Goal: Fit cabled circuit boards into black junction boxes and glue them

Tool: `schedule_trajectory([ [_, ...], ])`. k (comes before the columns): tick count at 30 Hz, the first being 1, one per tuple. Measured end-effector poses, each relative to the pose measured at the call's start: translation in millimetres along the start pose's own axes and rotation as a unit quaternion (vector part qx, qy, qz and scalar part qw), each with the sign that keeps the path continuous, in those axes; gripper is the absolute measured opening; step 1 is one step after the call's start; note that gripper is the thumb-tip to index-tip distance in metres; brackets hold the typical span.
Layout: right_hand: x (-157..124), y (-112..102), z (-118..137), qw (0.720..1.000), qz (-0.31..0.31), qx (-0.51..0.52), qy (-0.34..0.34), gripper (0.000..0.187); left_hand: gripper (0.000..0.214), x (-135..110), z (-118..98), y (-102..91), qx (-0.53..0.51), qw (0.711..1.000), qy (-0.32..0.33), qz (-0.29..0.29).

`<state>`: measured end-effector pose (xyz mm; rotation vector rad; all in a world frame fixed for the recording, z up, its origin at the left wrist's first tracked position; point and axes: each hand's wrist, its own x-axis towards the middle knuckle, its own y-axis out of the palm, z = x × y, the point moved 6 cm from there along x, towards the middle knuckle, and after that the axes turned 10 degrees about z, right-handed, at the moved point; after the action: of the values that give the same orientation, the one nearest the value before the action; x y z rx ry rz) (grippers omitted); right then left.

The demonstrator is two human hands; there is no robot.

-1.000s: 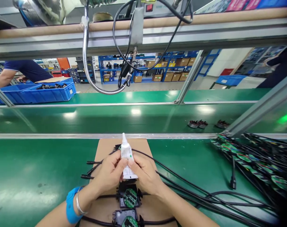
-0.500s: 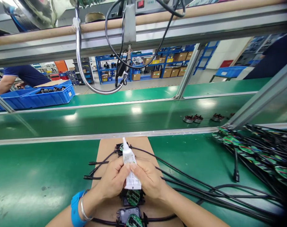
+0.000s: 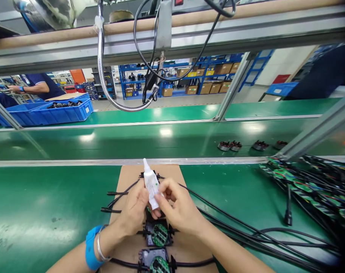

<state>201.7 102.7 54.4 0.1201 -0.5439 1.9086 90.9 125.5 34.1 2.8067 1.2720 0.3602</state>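
Note:
A white squeeze tube (image 3: 151, 186) with a pointed nozzle tilts up and to the left above a brown cardboard strip (image 3: 125, 176). My left hand (image 3: 136, 208) is closed round it from the left, its fingertips showing beneath the lower end. From the other side, my right hand (image 3: 178, 206) pinches the tube's lower right edge between thumb and bent fingers. Below the hands lie a black housing with a round green circuit board (image 3: 160, 234) and a nearer housing with a similar board (image 3: 160, 264), both with black cables. Another housing (image 3: 142, 175) is partly hidden behind the tube.
To the right, a pile of cabled circuit boards (image 3: 305, 185) lies on the green bench (image 3: 61, 201). Several small metal-and-black parts (image 3: 229, 146) sit beyond the rail. Blue bins (image 3: 60, 113) stand at far left near a co-worker. A metal hose (image 3: 100, 68) hangs overhead.
The tube has tipped further left and its lower end has lifted off the board below. My thumbs have drawn apart, and my right fingers have shifted to the tube's edge.

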Motion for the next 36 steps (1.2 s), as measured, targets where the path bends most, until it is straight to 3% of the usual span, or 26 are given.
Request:
schedule_trajectory([
  [3, -1.4, -0.1, -6.6, 0.999, -0.028, 0.021, 0.022, 0.01, 0.038, -1.2, 4.6, 2.7, 0.011, 1.0, -0.017, 0.01],
  [8, -0.9, -7.9, 18.5, 0.976, 0.023, -0.157, -0.147, 0.006, 0.042, 1.1, 5.8, 3.6, -0.04, 0.999, -0.031, 0.003],
  [11, 1.8, -11.9, 6.9, 0.992, 0.019, -0.107, -0.071, 0.01, 0.041, -1.3, 2.6, 6.0, -0.01, 1.0, -0.019, 0.02],
  [15, 0.3, -9.5, -14.5, 0.997, -0.044, 0.021, 0.054, 0.019, 0.037, -3.7, 9.8, 9.1, 0.036, 0.999, -0.022, 0.031],
  [20, -0.7, 0.4, -16.6, 0.99, -0.062, 0.122, 0.027, 0.015, 0.048, 4.9, 25.1, 6.7, -0.042, 0.996, -0.074, 0.007],
  [23, -1.0, -2.5, -4.0, 0.997, -0.037, 0.013, -0.069, 0.015, 0.053, 10.2, 21.4, 1.5, -0.057, 0.995, -0.078, -0.01],
  [27, -2.7, -7.9, 10.8, 0.962, -0.009, -0.214, -0.17, 0.007, 0.056, 6.6, 17.2, 1.2, -0.069, 0.994, -0.08, -0.015],
  [31, -1.8, -17.7, 11.3, 0.956, -0.04, -0.249, -0.151, 0.012, 0.051, -0.2, 20.6, 7.3, -0.061, 0.995, -0.083, 0.006],
  [36, 0.2, -13.1, 19.3, 0.947, 0.024, -0.255, -0.195, 0.014, 0.046, 0.1, 27.0, 7.2, -0.086, 0.992, -0.095, 0.018],
])
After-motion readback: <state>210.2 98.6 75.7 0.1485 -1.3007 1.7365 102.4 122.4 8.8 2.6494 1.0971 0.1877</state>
